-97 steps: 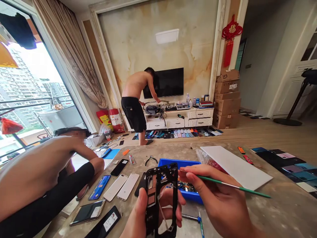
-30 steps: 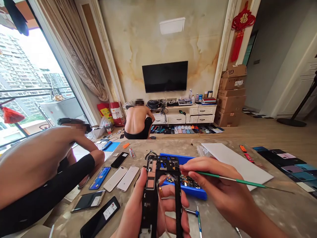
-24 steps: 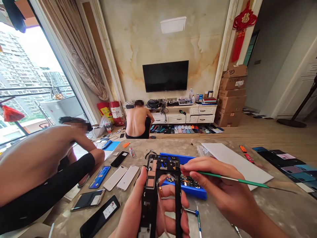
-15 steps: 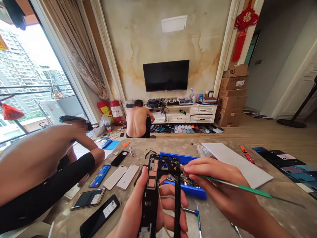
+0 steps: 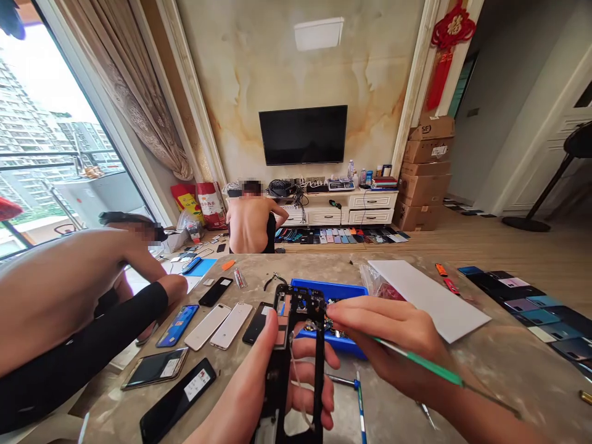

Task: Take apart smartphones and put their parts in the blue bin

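Upright in my left hand (image 5: 250,382) is a black phone frame (image 5: 274,376), thumb on its left side and fingers behind its right side. My right hand (image 5: 393,339) pinches a thin green-and-silver tool (image 5: 419,362); its front end is hidden at the fingertips, by the frame's upper right corner. Behind the frame stands a blue tray (image 5: 345,346) holding small parts. Two pale phones (image 5: 231,325) and a dark phone (image 5: 257,323) lie to the left of the frame. A blue-handled screwdriver (image 5: 361,407) rests on the table below the tray.
More phones (image 5: 178,394) lie on the table's left side. A white sheet (image 5: 430,296) and red-orange items (image 5: 449,285) are at the right. One person (image 5: 92,277) crouches at the left, another (image 5: 250,225) beyond the table. Rows of phones (image 5: 536,308) cover the right floor.
The view has shifted slightly, so the scene sits a little further left. The tool's back end points lower, and my right hand is still at the frame's upper right corner.
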Demonstrator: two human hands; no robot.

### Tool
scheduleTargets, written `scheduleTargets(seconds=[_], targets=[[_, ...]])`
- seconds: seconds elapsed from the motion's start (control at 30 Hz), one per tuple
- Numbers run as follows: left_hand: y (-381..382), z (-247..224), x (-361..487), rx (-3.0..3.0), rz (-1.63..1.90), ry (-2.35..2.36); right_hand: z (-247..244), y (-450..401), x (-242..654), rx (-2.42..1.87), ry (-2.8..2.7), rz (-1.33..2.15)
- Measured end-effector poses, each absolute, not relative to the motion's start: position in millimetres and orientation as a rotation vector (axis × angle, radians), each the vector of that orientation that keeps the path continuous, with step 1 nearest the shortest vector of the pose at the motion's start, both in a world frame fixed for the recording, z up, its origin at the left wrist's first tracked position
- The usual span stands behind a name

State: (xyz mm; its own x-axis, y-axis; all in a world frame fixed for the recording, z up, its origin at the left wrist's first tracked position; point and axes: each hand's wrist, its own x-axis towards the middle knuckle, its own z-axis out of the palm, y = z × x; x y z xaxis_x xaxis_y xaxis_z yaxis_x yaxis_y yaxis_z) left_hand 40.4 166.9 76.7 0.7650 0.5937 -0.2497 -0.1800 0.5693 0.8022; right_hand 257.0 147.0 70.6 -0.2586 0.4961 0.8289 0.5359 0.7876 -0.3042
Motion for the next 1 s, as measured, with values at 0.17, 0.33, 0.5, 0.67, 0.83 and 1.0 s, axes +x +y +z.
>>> scheduleTargets(seconds=[0.17, 0.33, 0.5, 0.67, 0.83, 1.0], targets=[[168, 70, 43, 0.798, 0.520, 0.512, 54, 154, 255, -0.723, -1.889, -0.195], [170, 63, 46, 0.725, 0.527, 0.468, 37, 154, 259, -0.726, -1.932, -0.217], [173, 68, 51, 0.603, 0.595, 0.370, 43, 152, 252, -0.672, -1.973, -0.369], [175, 71, 45, 0.669, 0.580, 0.474, 57, 156, 250, -0.730, -1.901, -0.167], [167, 60, 42, 0.904, 0.602, 0.752, 73, 156, 264, -0.982, -1.942, 0.244], [165, 62, 45, 0.893, 0.531, 0.807, 67, 157, 264, -0.913, -1.970, 0.206]])
